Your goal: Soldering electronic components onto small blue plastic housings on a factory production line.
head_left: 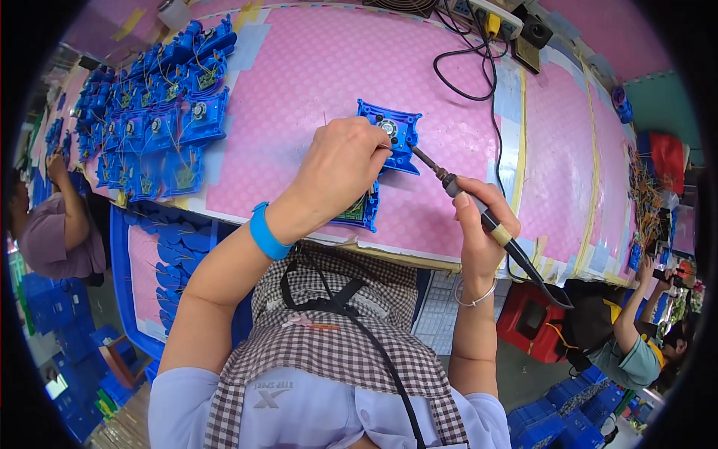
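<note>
Left hand [340, 168] pinching blue housing [393, 135] – right hand [479, 232] gripping soldering iron [479, 213], tip up-left toward housing, handle down-right

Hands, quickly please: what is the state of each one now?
Left hand: closed, fingers pinching down on the blue plastic part.
Right hand: closed, grip around the soldering iron.

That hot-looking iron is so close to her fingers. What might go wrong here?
1. The left hand steadies the blue plastic housing right beside the tip of the dark soldering iron in the right hand, so a slip could burn a finger.
2. The tip might also scorch the plastic.
3. The iron's black cable hangs off the table edge and might snag.
</note>
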`<action>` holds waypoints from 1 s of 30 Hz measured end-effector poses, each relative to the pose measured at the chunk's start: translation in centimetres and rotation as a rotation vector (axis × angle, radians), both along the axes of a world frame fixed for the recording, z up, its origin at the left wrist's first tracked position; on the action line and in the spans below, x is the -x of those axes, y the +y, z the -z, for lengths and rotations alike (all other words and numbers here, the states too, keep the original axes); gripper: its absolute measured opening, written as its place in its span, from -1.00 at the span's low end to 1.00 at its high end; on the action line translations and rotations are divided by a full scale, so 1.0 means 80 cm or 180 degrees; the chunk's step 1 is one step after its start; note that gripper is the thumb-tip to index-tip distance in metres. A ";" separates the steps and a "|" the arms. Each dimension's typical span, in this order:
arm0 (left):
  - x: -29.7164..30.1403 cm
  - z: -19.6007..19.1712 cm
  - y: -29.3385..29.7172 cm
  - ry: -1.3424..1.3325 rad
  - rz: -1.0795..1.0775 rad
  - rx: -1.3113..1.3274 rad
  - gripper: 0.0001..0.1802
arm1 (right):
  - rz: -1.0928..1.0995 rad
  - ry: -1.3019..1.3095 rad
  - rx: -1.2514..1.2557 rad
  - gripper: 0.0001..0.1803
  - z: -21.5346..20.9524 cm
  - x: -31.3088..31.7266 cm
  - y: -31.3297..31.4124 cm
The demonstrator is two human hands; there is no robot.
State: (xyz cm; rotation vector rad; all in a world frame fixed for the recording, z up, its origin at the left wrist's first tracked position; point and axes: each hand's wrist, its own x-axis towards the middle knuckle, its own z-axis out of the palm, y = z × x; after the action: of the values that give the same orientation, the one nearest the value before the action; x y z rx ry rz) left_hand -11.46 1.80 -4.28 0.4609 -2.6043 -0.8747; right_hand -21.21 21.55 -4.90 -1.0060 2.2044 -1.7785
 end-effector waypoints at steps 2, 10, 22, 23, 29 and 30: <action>0.001 -0.001 0.000 -0.0076 0.0005 0.0038 -0.90 | 0.0004 -0.0005 -0.0065 -0.81 -0.001 0.000 0.000; 0.002 -0.003 -0.001 -0.0087 0.0081 0.0046 -0.89 | -0.0047 -0.0011 -0.0007 -0.81 0.004 0.001 -0.001; -0.005 -0.020 0.000 0.0085 0.0050 -0.0227 -0.89 | -0.0015 -0.0085 -0.0094 -0.80 -0.001 0.000 -0.006; -0.002 -0.014 0.001 0.0095 0.0062 0.0068 -0.88 | -0.0004 -0.0099 -0.0077 -0.81 -0.001 0.000 -0.006; 0.004 -0.002 0.002 -0.0035 0.0027 0.0112 -0.89 | 0.0005 -0.0101 -0.0048 -0.81 -0.003 0.000 -0.004; 0.005 -0.001 0.003 -0.0037 0.0027 0.0108 -0.89 | 0.0005 -0.0103 -0.0053 -0.81 -0.003 0.001 -0.003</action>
State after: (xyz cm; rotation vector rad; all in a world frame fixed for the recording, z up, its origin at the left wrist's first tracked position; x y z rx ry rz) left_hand -11.85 2.01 -4.16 0.4473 -2.6291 -0.8318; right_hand -21.26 21.32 -4.66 -0.9655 2.1976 -1.7615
